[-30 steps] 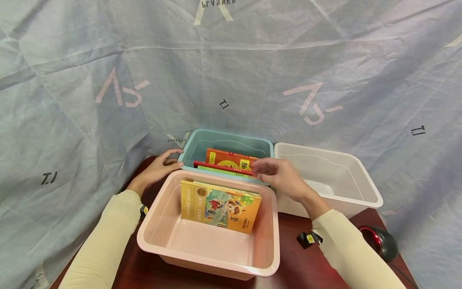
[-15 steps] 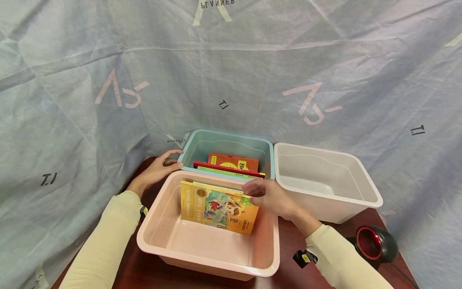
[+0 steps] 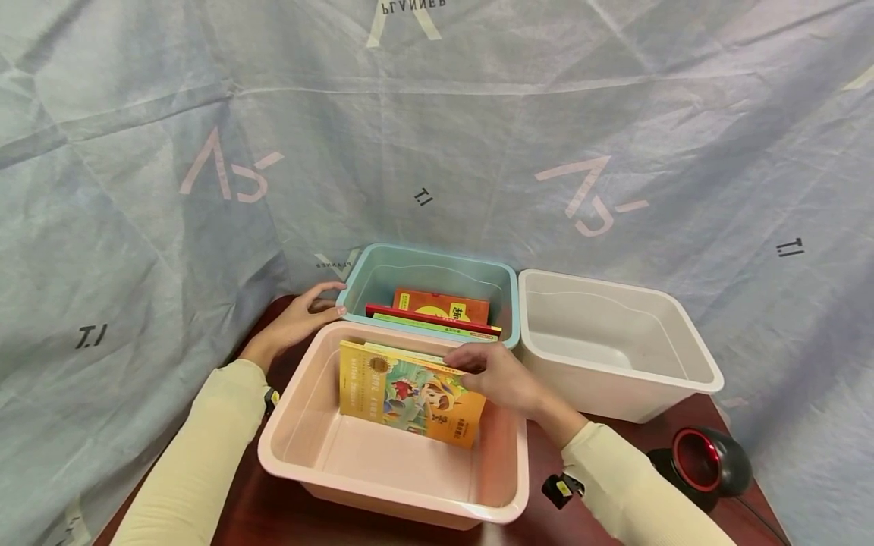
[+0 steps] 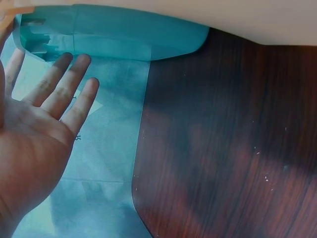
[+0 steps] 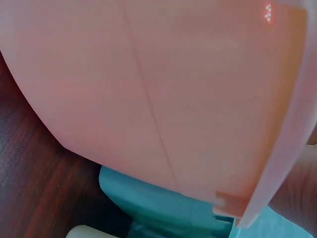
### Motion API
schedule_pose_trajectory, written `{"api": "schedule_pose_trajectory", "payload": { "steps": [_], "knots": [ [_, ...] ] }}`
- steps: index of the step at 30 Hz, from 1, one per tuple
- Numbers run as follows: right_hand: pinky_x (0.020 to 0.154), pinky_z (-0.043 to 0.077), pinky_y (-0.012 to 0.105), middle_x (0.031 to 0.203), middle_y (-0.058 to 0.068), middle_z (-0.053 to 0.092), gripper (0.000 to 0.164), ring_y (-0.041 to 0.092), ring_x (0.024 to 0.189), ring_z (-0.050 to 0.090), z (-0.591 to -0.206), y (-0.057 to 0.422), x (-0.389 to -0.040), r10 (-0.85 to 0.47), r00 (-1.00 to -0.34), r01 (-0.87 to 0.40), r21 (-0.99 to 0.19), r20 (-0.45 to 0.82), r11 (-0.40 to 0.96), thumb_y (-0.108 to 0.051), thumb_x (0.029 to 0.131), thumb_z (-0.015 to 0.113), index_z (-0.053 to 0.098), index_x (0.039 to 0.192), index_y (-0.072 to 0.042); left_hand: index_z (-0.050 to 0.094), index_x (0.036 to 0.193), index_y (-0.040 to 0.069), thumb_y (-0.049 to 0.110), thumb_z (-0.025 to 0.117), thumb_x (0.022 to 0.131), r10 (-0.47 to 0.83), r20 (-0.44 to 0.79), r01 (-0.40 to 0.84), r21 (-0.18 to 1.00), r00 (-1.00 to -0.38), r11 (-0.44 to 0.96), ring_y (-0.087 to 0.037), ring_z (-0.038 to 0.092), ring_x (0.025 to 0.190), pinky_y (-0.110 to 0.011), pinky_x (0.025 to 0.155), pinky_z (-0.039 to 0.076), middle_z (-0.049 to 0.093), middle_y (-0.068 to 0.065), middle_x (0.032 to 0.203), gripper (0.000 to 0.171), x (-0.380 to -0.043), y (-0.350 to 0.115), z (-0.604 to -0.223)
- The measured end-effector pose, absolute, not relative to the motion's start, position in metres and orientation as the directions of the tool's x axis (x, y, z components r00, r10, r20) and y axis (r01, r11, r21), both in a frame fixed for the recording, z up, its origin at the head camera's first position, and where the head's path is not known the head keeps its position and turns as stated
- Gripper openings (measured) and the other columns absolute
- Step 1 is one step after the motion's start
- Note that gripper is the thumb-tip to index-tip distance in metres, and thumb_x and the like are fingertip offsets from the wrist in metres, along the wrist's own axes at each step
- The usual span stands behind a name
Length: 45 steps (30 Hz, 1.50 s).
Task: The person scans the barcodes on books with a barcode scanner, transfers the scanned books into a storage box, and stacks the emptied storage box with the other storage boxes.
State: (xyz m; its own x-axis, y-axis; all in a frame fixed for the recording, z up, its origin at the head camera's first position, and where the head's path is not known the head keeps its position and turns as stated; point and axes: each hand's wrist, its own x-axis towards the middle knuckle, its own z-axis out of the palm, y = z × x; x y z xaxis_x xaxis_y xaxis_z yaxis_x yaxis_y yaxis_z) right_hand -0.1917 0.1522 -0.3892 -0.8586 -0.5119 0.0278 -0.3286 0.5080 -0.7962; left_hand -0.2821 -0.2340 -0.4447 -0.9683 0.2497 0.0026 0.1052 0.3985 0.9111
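A yellow-orange picture book [image 3: 410,398] stands in the pink bin [image 3: 396,489], leaning on its back wall with at least one more book [image 3: 403,355] behind it. My right hand [image 3: 501,379] reaches over the bin's right rim and pinches the front book's top right corner, thumb in front. The right wrist view shows mostly the bin's outer wall [image 5: 148,99]; the fingertips are hidden there. My left hand [image 3: 297,324] rests at the left rim of the blue bin [image 3: 444,262]. Its fingers [image 4: 64,91] are spread and fairly straight in the left wrist view.
Inside the blue bin are an orange book [image 3: 471,307] and a red and a green book [image 3: 416,324] by its front wall. A white bin [image 3: 614,394] stands to the right. A black scanner-like device [image 3: 717,466] glows red on the dark wooden table [image 3: 539,455].
My right hand has come from above the blue bin's books down to the pink bin and taken the front book's corner. That book has shifted slightly left. The left hand stays put.
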Motion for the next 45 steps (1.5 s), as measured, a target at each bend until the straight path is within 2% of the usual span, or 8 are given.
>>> {"api": "schedule_pose_trajectory", "payload": {
  "steps": [8,15,27,32,37,42,45],
  "knots": [
    [0.093,0.06,0.035,0.119,0.007,0.076,0.032,0.018,0.101,0.07,-0.394,0.139,-0.193,-0.514,-0.857,-0.301,-0.799,-0.012,0.52,0.001,0.093,0.067,0.075,0.122,-0.011,0.035,0.16,0.023,0.039,0.065,0.103,0.251,-0.002,0.104,0.908,-0.968,0.405,-0.043,0.051,0.141,-0.061,0.111,0.046,0.048,-0.025,0.156,0.067,-0.282,-0.234,-0.445],
    [0.093,0.061,0.04,0.115,0.007,0.077,0.032,0.017,0.098,0.072,-0.399,0.133,-0.197,-0.502,-0.865,-0.312,-0.778,-0.004,0.545,0.004,0.09,0.069,0.077,0.117,-0.011,0.036,0.16,0.025,0.042,0.065,0.102,0.249,-0.009,0.098,0.905,-0.969,0.413,-0.043,0.049,0.143,-0.062,0.112,0.045,0.048,-0.025,0.156,0.067,-0.281,-0.233,-0.442],
    [0.086,0.063,0.036,0.117,0.011,0.078,0.029,0.015,0.094,0.075,-0.405,0.13,-0.198,-0.506,-0.862,-0.292,-0.79,-0.026,0.539,-0.001,0.092,0.07,0.077,0.12,-0.009,0.035,0.16,0.027,0.042,0.065,0.102,0.248,-0.006,0.101,0.903,-0.969,0.418,-0.041,0.046,0.146,-0.063,0.114,0.042,0.048,-0.024,0.157,0.066,-0.28,-0.235,-0.443],
    [0.085,0.061,0.032,0.124,0.009,0.076,0.027,0.015,0.1,0.074,-0.405,0.136,-0.197,-0.465,-0.885,-0.23,-0.838,-0.032,0.495,-0.006,0.091,0.073,0.08,0.117,-0.013,0.036,0.159,0.027,0.042,0.065,0.102,0.261,-0.002,0.108,0.907,-0.965,0.407,-0.04,0.045,0.147,-0.062,0.115,0.041,0.048,-0.023,0.157,0.066,-0.28,-0.233,-0.444],
    [0.091,0.057,0.032,0.118,0.007,0.078,0.024,0.016,0.104,0.071,-0.398,0.142,-0.196,-0.398,-0.916,-0.147,-0.886,-0.045,0.44,-0.012,0.089,0.078,0.082,0.112,-0.015,0.037,0.159,0.028,0.043,0.065,0.102,0.253,-0.007,0.1,0.909,-0.967,0.406,-0.039,0.044,0.148,-0.062,0.115,0.041,0.049,-0.022,0.156,0.066,-0.279,-0.233,-0.443],
    [0.087,0.058,0.032,0.117,0.009,0.077,0.025,0.018,0.098,0.073,-0.382,0.144,-0.19,-0.373,-0.927,-0.102,-0.936,-0.033,0.338,-0.012,0.09,0.078,0.081,0.114,-0.015,0.036,0.159,0.028,0.044,0.065,0.101,0.247,-0.012,0.093,0.909,-0.969,0.407,-0.039,0.045,0.147,-0.062,0.115,0.041,0.049,-0.023,0.156,0.067,-0.278,-0.234,-0.441],
    [0.081,0.062,0.034,0.113,0.013,0.077,0.029,0.022,0.09,0.076,-0.367,0.145,-0.185,-0.356,-0.934,-0.061,-0.97,-0.027,0.236,-0.011,0.091,0.076,0.078,0.12,-0.009,0.035,0.16,0.027,0.043,0.065,0.102,0.248,-0.02,0.085,0.911,-0.969,0.404,-0.041,0.047,0.146,-0.062,0.116,0.04,0.047,-0.024,0.157,0.067,-0.279,-0.234,-0.442]
  ]
}}
